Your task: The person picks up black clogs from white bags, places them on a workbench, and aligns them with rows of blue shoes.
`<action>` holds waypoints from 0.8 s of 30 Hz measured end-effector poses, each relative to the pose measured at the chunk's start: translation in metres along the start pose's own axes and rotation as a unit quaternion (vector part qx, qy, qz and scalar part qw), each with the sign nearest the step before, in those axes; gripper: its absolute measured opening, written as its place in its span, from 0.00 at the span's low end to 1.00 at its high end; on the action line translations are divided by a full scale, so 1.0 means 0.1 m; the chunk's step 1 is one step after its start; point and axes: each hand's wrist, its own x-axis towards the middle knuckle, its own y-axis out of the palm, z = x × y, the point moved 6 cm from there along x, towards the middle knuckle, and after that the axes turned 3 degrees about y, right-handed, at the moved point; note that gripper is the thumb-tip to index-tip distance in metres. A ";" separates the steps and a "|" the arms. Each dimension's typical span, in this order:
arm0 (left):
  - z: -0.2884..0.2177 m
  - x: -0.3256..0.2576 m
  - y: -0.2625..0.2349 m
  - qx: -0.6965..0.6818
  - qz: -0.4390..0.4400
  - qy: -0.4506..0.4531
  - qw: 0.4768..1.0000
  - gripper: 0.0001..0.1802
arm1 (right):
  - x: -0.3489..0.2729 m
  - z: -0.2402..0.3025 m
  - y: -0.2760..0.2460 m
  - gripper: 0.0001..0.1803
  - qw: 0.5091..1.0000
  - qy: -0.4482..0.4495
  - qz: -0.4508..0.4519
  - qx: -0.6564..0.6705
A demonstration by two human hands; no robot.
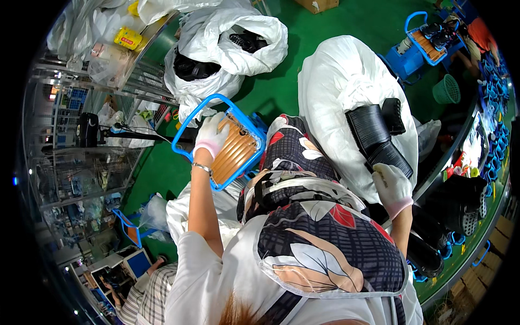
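My left hand, in a white glove with a pink cuff, is over a small blue-framed chair with a seat of brown slats. Its fingers are apart, near the top of the frame. On my right a large, full white sack carries a black ribbed stack of flat pieces, bent in the middle. My right hand, gloved the same way, has its fingers curled at the stack's near end; the fingertips are partly hidden. A black clog-like piece with a studded side lies beside the stack.
Two open white sacks with black footwear stand ahead. Metal shelving lines the left. Black boots and blue pieces line the curved bench on the right. A green basket and another blue chair are farther off. People work nearby.
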 end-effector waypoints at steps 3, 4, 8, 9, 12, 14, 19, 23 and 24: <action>0.36 0.22 0.20 0.051 0.027 -0.022 0.998 0.27 | 0.21 0.07 0.11 0.10 1.000 -0.012 0.013 0.014; 0.39 0.32 0.25 0.055 0.038 -0.025 0.997 0.27 | 0.29 0.09 0.14 0.10 1.000 -0.010 0.019 0.017; 0.75 0.97 0.43 0.106 0.032 -0.014 0.994 0.28 | 0.81 0.20 0.27 0.10 1.000 -0.014 0.021 0.006; 0.94 1.10 0.48 0.125 -0.009 0.033 0.992 0.29 | 0.95 0.27 0.32 0.10 1.000 -0.010 0.029 0.005; 1.36 1.58 0.57 0.187 -0.049 -0.008 0.981 0.41 | 1.50 0.34 0.59 0.10 0.998 -0.041 0.039 -0.020; 1.76 1.84 0.57 0.254 -0.044 -0.022 0.966 0.44 | 1.91 0.47 0.81 0.09 0.993 -0.005 0.101 -0.064; 2.07 2.33 0.67 0.224 0.165 -0.155 0.948 0.29 | 2.94 1.05 0.91 0.14 0.990 0.009 0.140 -0.006; 2.31 2.25 0.89 0.181 0.276 -0.168 0.929 0.21 | 3.47 1.29 1.15 0.13 0.989 -0.034 0.140 -0.008; 2.31 2.34 0.90 0.185 0.280 -0.157 0.929 0.21 | 3.58 1.33 1.17 0.13 0.988 -0.029 0.154 -0.014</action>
